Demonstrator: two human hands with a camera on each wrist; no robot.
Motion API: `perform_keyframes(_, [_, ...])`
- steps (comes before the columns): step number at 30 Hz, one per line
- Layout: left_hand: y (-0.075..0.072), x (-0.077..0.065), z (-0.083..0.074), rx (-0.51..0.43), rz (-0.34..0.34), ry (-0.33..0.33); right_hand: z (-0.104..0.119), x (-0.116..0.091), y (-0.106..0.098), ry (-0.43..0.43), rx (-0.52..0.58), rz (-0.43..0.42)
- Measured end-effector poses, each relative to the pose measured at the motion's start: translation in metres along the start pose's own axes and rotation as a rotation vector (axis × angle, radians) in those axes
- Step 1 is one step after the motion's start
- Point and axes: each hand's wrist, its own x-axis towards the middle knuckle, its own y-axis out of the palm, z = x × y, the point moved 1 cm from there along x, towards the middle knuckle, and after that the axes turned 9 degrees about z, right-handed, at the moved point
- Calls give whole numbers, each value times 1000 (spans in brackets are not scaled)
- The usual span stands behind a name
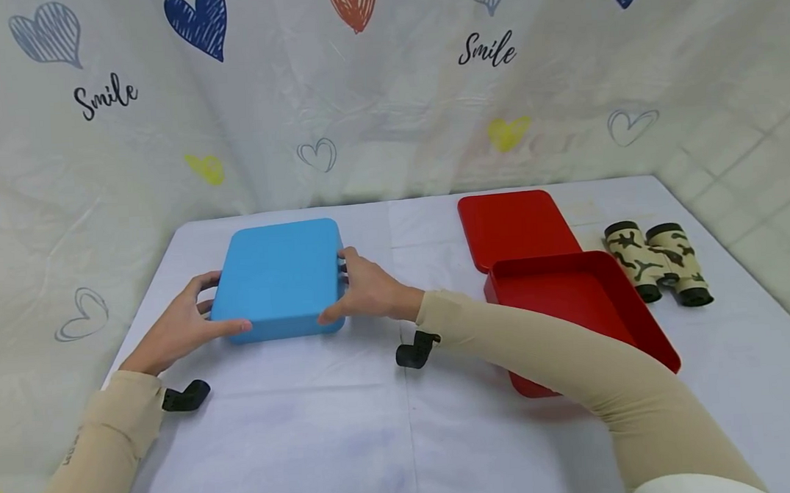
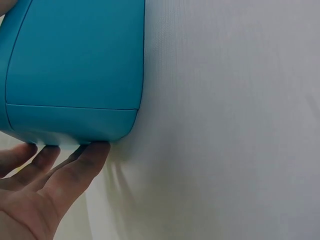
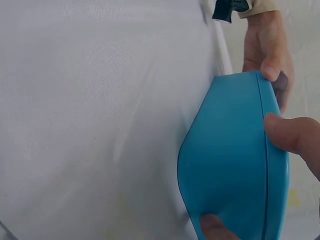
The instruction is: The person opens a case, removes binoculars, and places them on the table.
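Note:
A blue lidded box (image 1: 280,273) is on the left side of the white-covered table, its flat lid facing up. My left hand (image 1: 181,323) holds it at the left side, thumb along the front near the corner and fingers against the side wall. Opposite it, my right hand (image 1: 375,288) grips the right side, its thumb at the front right corner. The left wrist view shows the left fingers (image 2: 75,172) against the wall of the box, below the lid seam. In the right wrist view, the right thumb (image 3: 292,132) presses on the lid's edge.
A red box (image 1: 582,290), open at the top, stands on the right, partly under my right forearm. Its flat red lid (image 1: 516,223) lies behind it. Camouflage-patterned binoculars (image 1: 628,255) lie at the far right. A patterned curtain (image 1: 388,92) hangs behind the table (image 1: 323,426).

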Motion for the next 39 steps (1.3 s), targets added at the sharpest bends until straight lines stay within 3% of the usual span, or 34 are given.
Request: perform_keyframes(39, [21,-11,-10,1,-1,37,-15,-31,-1,-21,6,9])
